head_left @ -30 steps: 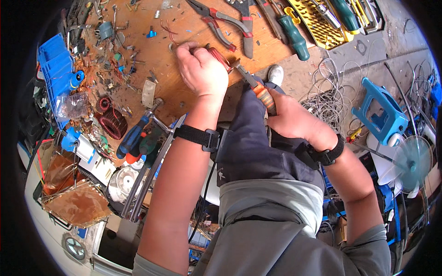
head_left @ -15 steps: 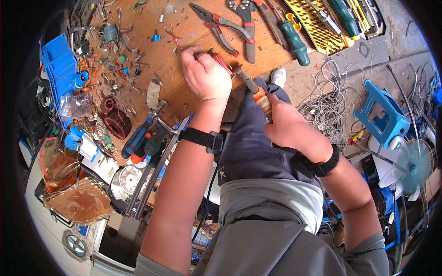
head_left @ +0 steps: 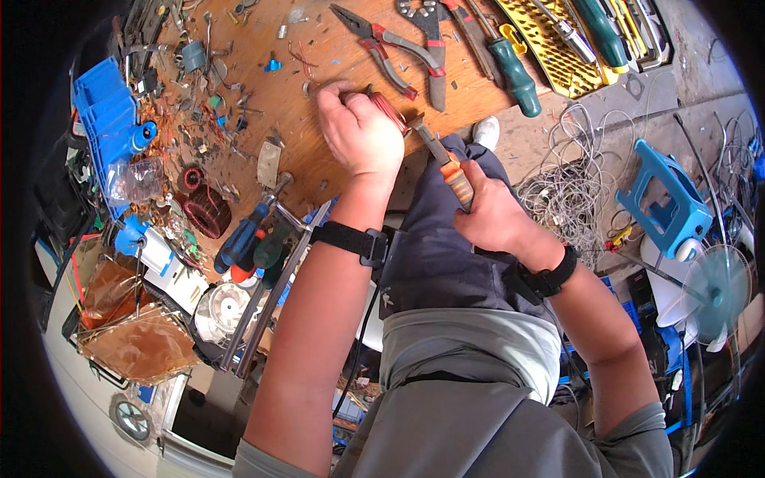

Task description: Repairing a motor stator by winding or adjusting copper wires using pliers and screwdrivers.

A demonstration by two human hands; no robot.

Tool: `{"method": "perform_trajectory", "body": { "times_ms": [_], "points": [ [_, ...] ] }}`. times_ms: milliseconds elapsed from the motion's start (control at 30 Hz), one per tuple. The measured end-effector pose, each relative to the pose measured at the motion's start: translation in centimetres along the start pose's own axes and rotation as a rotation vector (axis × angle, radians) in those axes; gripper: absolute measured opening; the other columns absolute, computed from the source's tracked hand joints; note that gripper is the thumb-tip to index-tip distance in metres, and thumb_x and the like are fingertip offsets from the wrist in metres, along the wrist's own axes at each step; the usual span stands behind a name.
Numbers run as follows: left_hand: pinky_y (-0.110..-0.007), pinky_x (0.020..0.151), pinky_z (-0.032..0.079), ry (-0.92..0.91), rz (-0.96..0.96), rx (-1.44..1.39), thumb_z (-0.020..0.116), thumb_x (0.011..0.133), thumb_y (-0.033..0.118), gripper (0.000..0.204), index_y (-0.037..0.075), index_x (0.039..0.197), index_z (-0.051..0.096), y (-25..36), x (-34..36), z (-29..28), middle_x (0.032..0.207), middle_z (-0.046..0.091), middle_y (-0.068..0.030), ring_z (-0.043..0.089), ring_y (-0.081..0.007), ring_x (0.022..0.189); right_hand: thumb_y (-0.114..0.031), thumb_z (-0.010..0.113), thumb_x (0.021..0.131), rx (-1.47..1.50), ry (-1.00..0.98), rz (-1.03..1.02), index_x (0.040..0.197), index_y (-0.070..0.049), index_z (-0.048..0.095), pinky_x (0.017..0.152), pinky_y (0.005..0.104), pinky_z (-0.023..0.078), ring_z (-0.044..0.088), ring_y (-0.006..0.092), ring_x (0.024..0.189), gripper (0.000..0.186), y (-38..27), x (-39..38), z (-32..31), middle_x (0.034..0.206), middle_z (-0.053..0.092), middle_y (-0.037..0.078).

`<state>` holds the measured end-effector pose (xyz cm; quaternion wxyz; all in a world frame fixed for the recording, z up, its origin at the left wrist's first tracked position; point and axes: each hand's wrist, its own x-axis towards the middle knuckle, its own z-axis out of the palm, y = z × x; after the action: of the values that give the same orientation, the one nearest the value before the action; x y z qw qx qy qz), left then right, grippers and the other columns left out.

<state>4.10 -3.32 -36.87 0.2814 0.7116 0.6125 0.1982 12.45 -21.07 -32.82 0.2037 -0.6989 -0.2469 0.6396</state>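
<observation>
My left hand (head_left: 360, 134) is closed around a coil of reddish copper wire (head_left: 388, 112) at the near edge of the wooden bench. Part of the coil is hidden by my fingers. In my right hand (head_left: 496, 213) is an orange-handled tool (head_left: 457, 180) with a flat metal blade, gripped by its handle. The blade points up and left, and its tip meets the coil's right end or lies right beside it; I cannot tell whether they touch.
Red-and-grey pliers (head_left: 385, 46) and a green-handled screwdriver (head_left: 514, 76) lie beyond my hands. Another wound coil (head_left: 205, 211) sits among scraps at left. Tangled wire (head_left: 562, 191), a blue plastic stool (head_left: 665, 199) and a fan (head_left: 715, 291) are at right.
My right hand and wrist have shifted slightly left, and more of the orange handle shows. My left hand keeps its hold on the coil. The whole view has drifted a little.
</observation>
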Motion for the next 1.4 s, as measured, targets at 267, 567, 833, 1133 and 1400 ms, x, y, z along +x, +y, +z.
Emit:
{"method": "perform_trajectory", "body": {
  "times_ms": [267, 567, 833, 1133, 1400],
  "points": [
    [-0.048, 0.093, 0.041, -0.013, 0.002, -0.015, 0.043, 0.088, 0.020, 0.031, -0.004, 0.104, 0.055, 0.0, -0.1, -0.1, 0.106, 0.059, -0.0242, 0.055, -0.0407, 0.103, -0.014, 0.062, 0.081, -0.137, 0.017, 0.082, 0.119, 0.001, 0.045, 0.089, 0.0497, 0.050, 0.064, 0.0434, 0.099, 0.045, -0.7, 0.2, 0.4, 0.096, 0.066, 0.029],
    [-0.047, 0.094, 0.041, -0.017, 0.019, -0.105, 0.043, 0.088, 0.020, 0.032, -0.004, 0.104, 0.055, -1.0, 0.1, -0.1, 0.105, 0.058, -0.0234, 0.055, -0.0390, 0.101, -0.010, 0.060, 0.076, 0.072, -0.053, -0.074, 0.107, 0.000, 0.054, 0.085, 0.0478, 0.049, 0.063, 0.0427, 0.097, 0.033, 1.0, 0.8, -1.1, 0.093, 0.066, 0.028],
    [-0.047, 0.093, 0.041, -0.019, -0.003, -0.125, 0.044, 0.087, 0.020, 0.031, -0.004, 0.104, 0.055, -0.8, 0.2, 0.1, 0.103, 0.059, -0.0225, 0.055, -0.0385, 0.101, 0.002, 0.061, 0.071, 0.535, -0.367, -0.141, 0.107, 0.000, 0.057, 0.064, 0.0285, 0.043, 0.050, 0.0125, 0.072, 0.037, 5.0, 4.0, -1.8, 0.077, 0.053, 0.000],
    [-0.046, 0.093, 0.042, -0.051, 0.032, -0.157, 0.044, 0.086, 0.020, 0.033, -0.005, 0.105, 0.056, -1.3, 0.3, 0.0, 0.102, 0.059, -0.0220, 0.056, -0.0376, 0.099, 0.001, 0.054, 0.074, 0.185, -0.082, -0.106, 0.118, 0.002, 0.052, 0.079, 0.0431, 0.049, 0.064, 0.0375, 0.089, 0.044, 1.7, 1.0, -0.3, 0.090, 0.065, 0.022],
    [-0.046, 0.093, 0.042, -0.041, 0.009, -0.127, 0.044, 0.086, 0.020, 0.034, -0.005, 0.106, 0.056, -0.6, 0.3, 0.1, 0.104, 0.060, -0.0227, 0.056, -0.0382, 0.101, 0.001, 0.055, 0.072, -0.063, 0.011, 0.017, 0.125, 0.001, 0.051, 0.088, 0.0480, 0.050, 0.064, 0.0422, 0.102, 0.053, -2.0, -1.1, -1.1, 0.099, 0.067, 0.029]
  ]
}}
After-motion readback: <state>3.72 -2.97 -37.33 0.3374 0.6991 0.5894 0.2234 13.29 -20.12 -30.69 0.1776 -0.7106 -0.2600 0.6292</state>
